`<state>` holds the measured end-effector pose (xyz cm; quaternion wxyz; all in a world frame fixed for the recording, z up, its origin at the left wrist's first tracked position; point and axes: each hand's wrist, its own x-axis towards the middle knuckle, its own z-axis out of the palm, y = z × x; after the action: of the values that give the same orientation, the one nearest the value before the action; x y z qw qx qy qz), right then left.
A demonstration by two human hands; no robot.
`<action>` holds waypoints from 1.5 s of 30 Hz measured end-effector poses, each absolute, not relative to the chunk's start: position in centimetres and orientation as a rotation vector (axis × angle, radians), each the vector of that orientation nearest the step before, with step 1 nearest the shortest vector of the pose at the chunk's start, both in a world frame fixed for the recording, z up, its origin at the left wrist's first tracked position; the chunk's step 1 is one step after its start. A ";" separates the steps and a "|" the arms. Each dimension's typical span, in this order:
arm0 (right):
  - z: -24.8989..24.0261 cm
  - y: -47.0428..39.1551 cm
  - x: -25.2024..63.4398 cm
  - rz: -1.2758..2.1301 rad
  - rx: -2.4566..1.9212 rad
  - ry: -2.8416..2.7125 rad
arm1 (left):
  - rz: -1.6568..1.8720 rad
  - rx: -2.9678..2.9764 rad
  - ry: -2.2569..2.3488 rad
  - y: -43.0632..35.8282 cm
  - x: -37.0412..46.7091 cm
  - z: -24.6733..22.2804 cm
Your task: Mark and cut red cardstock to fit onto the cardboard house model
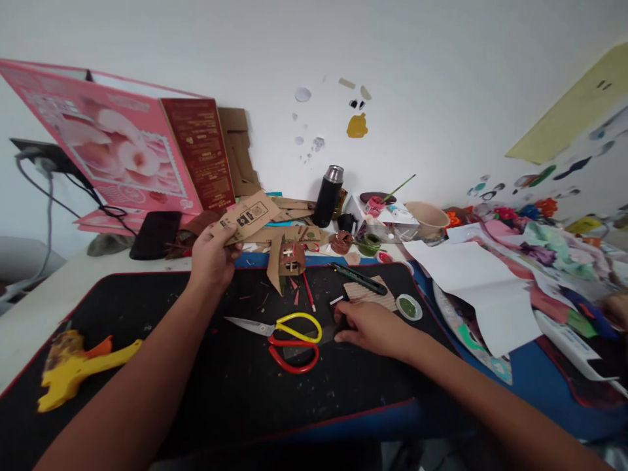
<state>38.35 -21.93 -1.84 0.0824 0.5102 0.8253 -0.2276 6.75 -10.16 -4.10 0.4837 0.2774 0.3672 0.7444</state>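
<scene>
My left hand point(216, 252) is raised over the mat, its fingers closed on a piece of brown cardboard point(255, 216) printed with black symbols. My right hand point(366, 324) rests low on the black mat point(235, 399) with fingers curled together; whatever is in them, if anything, is hidden. Just left of it lie scissors point(294, 332) with one yellow and one red handle, blades pointing left. Beyond the right hand, a dark green utility knife point(358, 279) lies across a corrugated cardboard piece point(375, 294). Between the hands are a red pencil point(309, 292) and a small cardboard model point(289, 258).
A yellow glue gun point(81, 369) lies at the left. Behind the mat stand a black flask point(328, 196), paint jars point(369, 244) and a large pink box point(118, 144). A small dish of green paint point(409, 307) sits at the mat's right, beside white paper point(481, 275).
</scene>
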 end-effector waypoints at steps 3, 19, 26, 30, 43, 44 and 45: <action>-1.9 -21.5 38.4 -0.728 1.525 2.458 | 1.807 0.683 0.914 -10.2 6.8 -4.1; 3.2 -22.3 43.1 -0.324 1.671 2.376 | 1.751 0.737 0.859 -10.8 7.4 -3.9; 3.3 -21.4 40.9 -0.925 1.866 2.664 | 1.579 0.947 0.943 -11.6 8.1 -3.6; 1.8 -19.7 37.1 -1.319 1.761 2.776 | 1.454 1.075 0.906 -12.5 8.7 -3.3; -1.4 -13.6 34.3 -1.571 1.866 2.835 | 1.346 1.204 0.928 -12.3 8.1 -4.0; -1.8 -13.5 34.3 -1.710 1.867 2.799 | 1.386 1.170 0.940 -12.2 8.1 -4.0; -2.3 -13.5 34.3 -1.870 1.880 2.751 | 1.434 1.136 0.951 -12.2 8.1 -3.9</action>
<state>34.25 -13.45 -2.34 -0.3331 0.4639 0.6789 -0.4614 8.12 -12.16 -3.92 0.5142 0.4725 0.3957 0.5964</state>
